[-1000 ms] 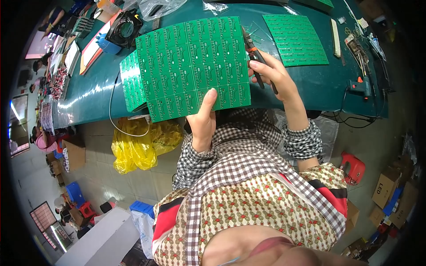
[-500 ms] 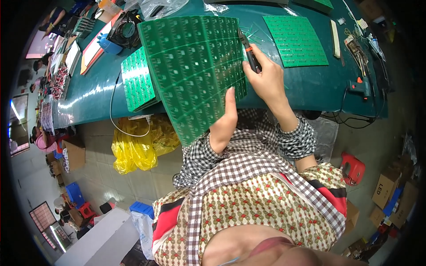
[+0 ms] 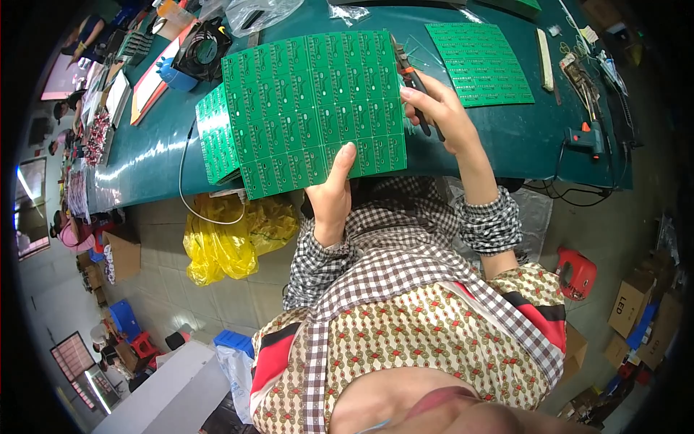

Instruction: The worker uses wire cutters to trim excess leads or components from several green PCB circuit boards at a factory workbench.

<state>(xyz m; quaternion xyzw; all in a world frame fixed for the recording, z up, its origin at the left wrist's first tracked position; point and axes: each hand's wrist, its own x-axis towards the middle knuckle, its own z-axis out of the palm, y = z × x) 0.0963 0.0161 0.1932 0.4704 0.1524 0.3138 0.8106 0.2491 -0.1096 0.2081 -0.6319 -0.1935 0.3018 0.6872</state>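
A large green circuit board panel (image 3: 311,108) is held up in front of me, its face tilted toward me. My left hand (image 3: 334,189) grips its lower edge, thumb on the face and the other fingers hidden behind. In my right hand (image 3: 444,112) is a pair of cutting pliers (image 3: 413,83) with dark and orange handles, their tips close to the panel's upper right corner; I cannot tell whether they touch it. Thin green offcut strips (image 3: 426,52) lie on the table behind the pliers.
The green table (image 3: 506,137) carries another flat panel (image 3: 481,65) on the right and a stack of panels (image 3: 217,134) on the left. A black fan (image 3: 204,50) and a blue bottle (image 3: 176,74) stand at far left. A glue gun (image 3: 587,139) and its cable lie at right.
The panel has turned from a steep slant so its face shows more squarely, its lower edge higher. My left hand moved left with it; the right hand and pliers shifted slightly right.
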